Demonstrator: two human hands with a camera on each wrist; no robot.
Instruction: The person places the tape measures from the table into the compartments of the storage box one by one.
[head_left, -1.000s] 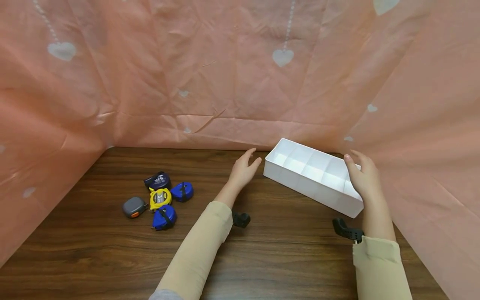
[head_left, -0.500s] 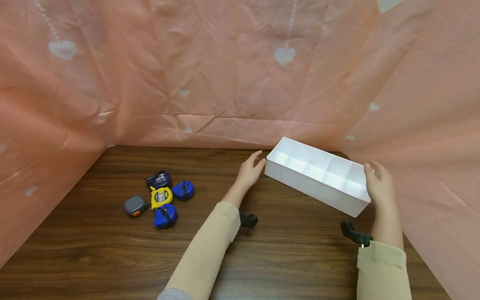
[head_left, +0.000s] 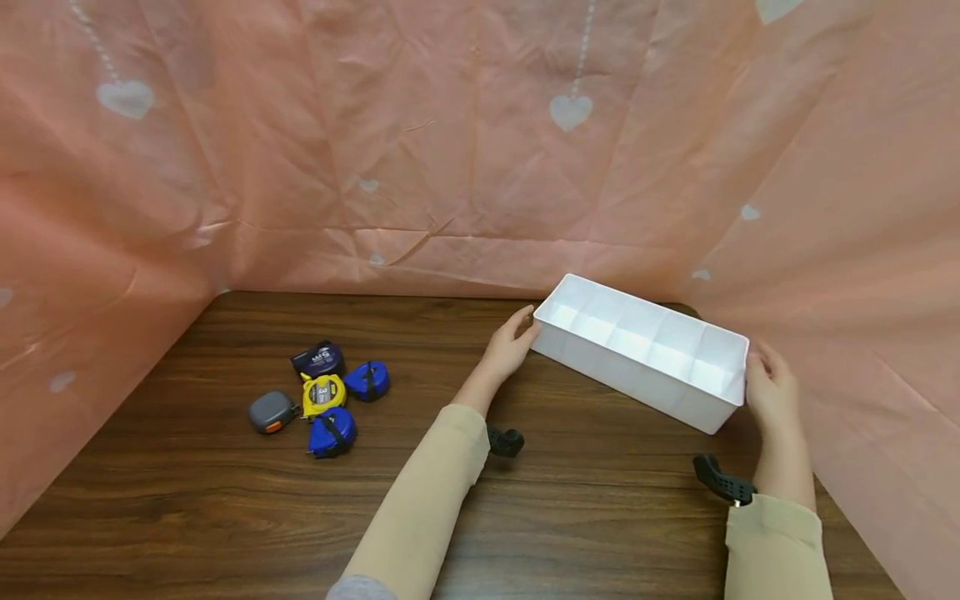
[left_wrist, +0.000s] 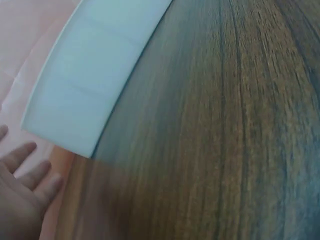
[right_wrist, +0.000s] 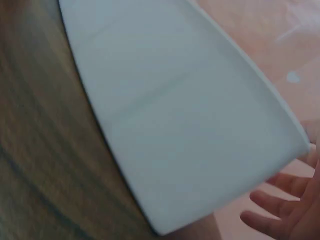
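Two hands flank a white tray [head_left: 678, 392] that lies on the wooden surface [head_left: 225, 500] at about 2 o'clock from its middle, close to the pink curtain [head_left: 450, 150] at the back. The tray is long, split into a row of compartments, and set at a slant, its left end farther away than its right.

The left hand [head_left: 510, 346] is at the tray's 9 o'clock end, fingers fairly straight and loose, fingertips touching the end wall near the corner. The left wrist view shows those fingers [left_wrist: 30, 172] spread and uncurled beside the tray's corner.

The right hand [head_left: 772, 392] is at the 3 o'clock end, its fingers resting against the end wall; whether the thumb hooks the rim cannot be told. In the right wrist view its fingers [right_wrist: 272, 200] look relaxed, just beside the tray.

Five tape measures [head_left: 322, 392] lie clustered at 9 o'clock on the surface, well apart from the tray: one black, one yellow, two blue, one grey.
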